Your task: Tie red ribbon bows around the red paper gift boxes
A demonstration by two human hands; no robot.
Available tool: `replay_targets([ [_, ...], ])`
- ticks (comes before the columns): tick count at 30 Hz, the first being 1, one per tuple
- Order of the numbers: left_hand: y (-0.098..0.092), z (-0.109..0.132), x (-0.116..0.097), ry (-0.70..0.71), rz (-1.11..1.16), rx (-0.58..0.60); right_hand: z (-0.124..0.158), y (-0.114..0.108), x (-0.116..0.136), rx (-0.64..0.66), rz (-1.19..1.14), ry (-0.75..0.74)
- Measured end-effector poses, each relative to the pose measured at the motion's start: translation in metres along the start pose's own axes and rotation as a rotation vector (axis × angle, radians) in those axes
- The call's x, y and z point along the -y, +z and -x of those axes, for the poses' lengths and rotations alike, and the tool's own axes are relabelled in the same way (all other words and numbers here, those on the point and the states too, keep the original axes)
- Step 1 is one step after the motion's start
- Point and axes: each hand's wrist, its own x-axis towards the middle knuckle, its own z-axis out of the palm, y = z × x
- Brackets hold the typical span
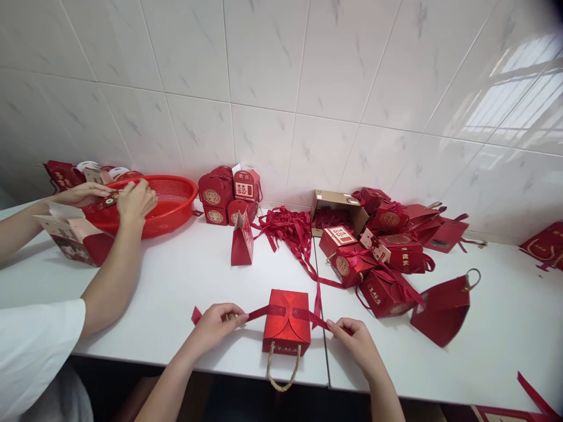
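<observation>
In front of me on the white table stands a small red gift box point(287, 319), its curved top flaps folded shut and a twisted rope handle point(284, 388) hanging over the table's front edge. A dark red ribbon point(259, 313) passes through the slots in its top. My left hand point(215, 329) pinches one ribbon end on the left, and its tail sticks out behind the fingers. On the other side my right hand point(357, 344) pinches the opposite end. Both ends are stretched outward, away from the box.
A co-worker's hands point(136, 202) hold small items over a red plastic basket point(176, 196) at left. Loose ribbons point(288, 228) lie behind my box, near an open cardboard box point(341, 205). Several red gift boxes point(389, 290) are heaped at right; others point(215, 196) stand by the tiled wall.
</observation>
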Motion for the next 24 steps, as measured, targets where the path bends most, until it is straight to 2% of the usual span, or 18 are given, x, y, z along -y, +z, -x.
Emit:
replay_targets([
  [5, -0.018, 0.003, 0.011, -0.015, -0.032, -0.023, 0.001, -0.014, -0.006, -0.071, 0.061, 0.036],
  [9, -0.025, 0.004, 0.020, 0.006, 0.018, -0.067, 0.003, -0.024, -0.011, -0.161, 0.072, 0.062],
  [13, -0.029, 0.004, 0.023, -0.010, 0.026, -0.117, 0.002, -0.027, -0.015, -0.223, 0.086, 0.100],
  [19, -0.042, 0.000, 0.034, -0.042, -0.023, -0.181, 0.000, -0.026, -0.019, -0.389, 0.164, 0.113],
  [22, -0.050, -0.002, 0.043, -0.055, -0.105, -0.254, 0.000, -0.029, -0.022, -0.447, 0.210, 0.118],
  [24, -0.052, 0.001, 0.044, -0.064, -0.226, -0.364, 0.002, -0.033, -0.024, -0.475, 0.246, 0.111],
])
